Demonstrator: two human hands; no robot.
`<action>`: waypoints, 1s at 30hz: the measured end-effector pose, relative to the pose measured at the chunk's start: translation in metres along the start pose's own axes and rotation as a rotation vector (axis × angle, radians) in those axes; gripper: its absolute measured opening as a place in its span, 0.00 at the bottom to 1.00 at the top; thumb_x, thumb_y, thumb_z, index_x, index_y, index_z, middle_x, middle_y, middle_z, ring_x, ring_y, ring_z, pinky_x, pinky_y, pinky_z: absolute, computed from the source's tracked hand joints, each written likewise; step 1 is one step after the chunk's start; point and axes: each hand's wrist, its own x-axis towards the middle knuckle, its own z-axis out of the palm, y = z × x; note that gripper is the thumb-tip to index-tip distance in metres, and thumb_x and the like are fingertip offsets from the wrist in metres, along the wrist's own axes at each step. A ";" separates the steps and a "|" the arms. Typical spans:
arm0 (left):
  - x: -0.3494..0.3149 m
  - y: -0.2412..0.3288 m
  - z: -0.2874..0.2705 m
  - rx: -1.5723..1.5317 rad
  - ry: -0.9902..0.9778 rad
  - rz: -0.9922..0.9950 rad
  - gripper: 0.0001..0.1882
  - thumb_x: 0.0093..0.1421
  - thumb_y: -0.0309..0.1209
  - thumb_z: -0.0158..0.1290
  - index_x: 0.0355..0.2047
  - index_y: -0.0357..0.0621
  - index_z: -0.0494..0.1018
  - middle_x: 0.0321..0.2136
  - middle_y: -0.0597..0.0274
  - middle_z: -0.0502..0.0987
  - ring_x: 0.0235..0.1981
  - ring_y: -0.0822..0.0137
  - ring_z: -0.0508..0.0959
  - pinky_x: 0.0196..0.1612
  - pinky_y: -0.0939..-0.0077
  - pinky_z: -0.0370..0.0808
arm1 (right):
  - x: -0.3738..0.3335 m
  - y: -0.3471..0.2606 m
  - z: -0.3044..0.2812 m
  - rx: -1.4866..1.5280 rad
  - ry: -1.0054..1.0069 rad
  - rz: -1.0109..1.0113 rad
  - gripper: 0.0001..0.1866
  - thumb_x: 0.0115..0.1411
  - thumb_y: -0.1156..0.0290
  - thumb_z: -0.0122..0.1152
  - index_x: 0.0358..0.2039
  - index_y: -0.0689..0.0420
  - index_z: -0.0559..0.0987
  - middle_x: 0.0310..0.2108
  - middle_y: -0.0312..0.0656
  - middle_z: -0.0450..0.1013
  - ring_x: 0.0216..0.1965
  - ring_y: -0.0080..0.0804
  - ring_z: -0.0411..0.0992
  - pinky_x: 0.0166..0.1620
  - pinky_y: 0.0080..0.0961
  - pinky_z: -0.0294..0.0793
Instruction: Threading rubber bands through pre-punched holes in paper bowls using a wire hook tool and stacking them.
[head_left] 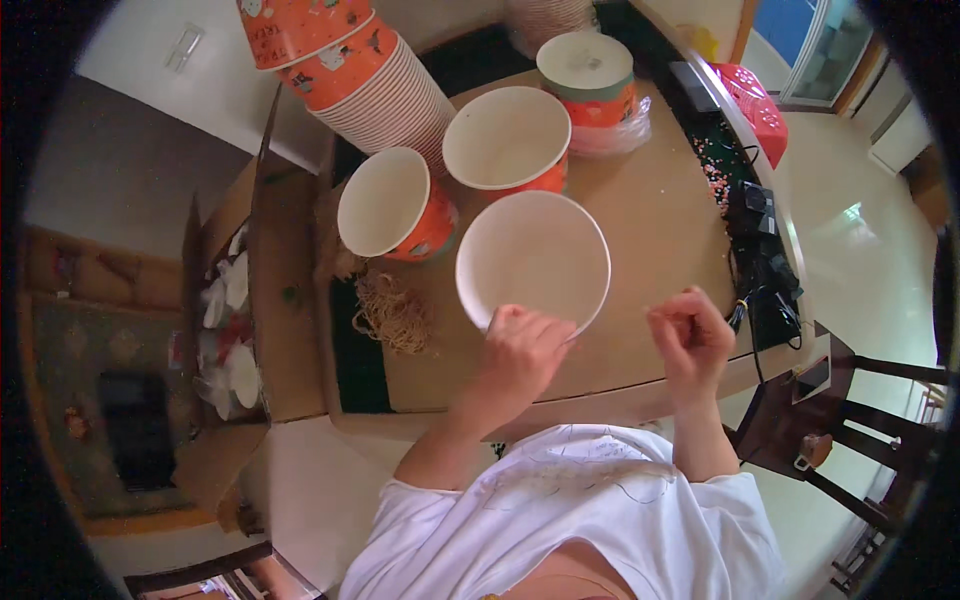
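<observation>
A paper bucket [535,255] with a white inside stands open end up in front of me. My left hand [525,345] is closed on its near rim, fingers curled at the edge. To the right of it, apart from the bucket, my right hand [693,335] is raised above the table's near side with its fingers pinched together; what they hold, if anything, is too small to make out. Behind stand two more orange paper buckets, a wide one [505,135] and one at the left [382,205]. A tangle of thin tan cords [393,312] lies left of the nearest bucket.
A tall, leaning stack of nested buckets [385,95] rises at the back left. Clear plastic [610,135] surrounds an upturned bucket [585,65]. Black devices with cables [755,215] and scattered pink bits [714,172] line the right edge. A cardboard box [285,340] borders the left.
</observation>
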 end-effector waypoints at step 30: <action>-0.016 0.003 -0.033 -0.886 0.032 -0.572 0.13 0.54 0.21 0.56 0.41 0.34 0.72 0.34 0.63 0.77 0.37 0.75 0.76 0.43 0.80 0.73 | -0.024 0.043 0.039 -0.269 -0.237 -0.520 0.10 0.45 0.78 0.64 0.28 0.57 0.72 0.49 0.44 0.73 0.49 0.43 0.71 0.47 0.35 0.70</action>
